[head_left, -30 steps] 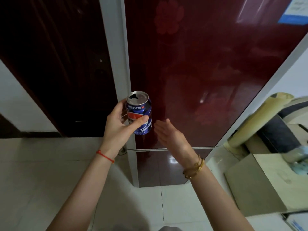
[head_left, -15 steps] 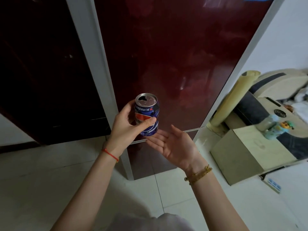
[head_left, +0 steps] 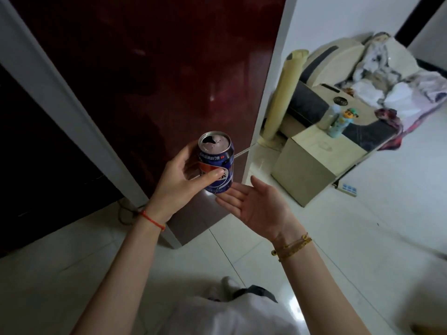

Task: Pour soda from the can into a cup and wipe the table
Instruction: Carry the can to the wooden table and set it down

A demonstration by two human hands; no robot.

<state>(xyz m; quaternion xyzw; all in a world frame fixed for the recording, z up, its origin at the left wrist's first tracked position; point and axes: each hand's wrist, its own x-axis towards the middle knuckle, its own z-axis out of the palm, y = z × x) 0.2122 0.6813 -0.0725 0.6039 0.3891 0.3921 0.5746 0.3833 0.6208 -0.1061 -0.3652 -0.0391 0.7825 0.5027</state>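
A blue soda can [head_left: 219, 158] with an opened top is held upright in the air by my left hand [head_left: 180, 182], thumb across its front and fingers behind it. My right hand [head_left: 258, 206] is open, palm up, just below and to the right of the can's base; whether it touches the can I cannot tell. No cup, cloth or table for pouring is in view.
A dark red glossy cabinet door [head_left: 174, 68] with a white frame [head_left: 60, 93] stands right behind the can. To the right are a beige box [head_left: 309, 170], small bottles [head_left: 338, 122] on a low unit, a rolled mat [head_left: 283, 93] and a pile of clothes [head_left: 391, 76]. White tile floor lies below.
The view has swung right and down, bringing the box, bottles and clothes into sight. My right hand has turned palm up and come under the can. The left hand keeps its hold.
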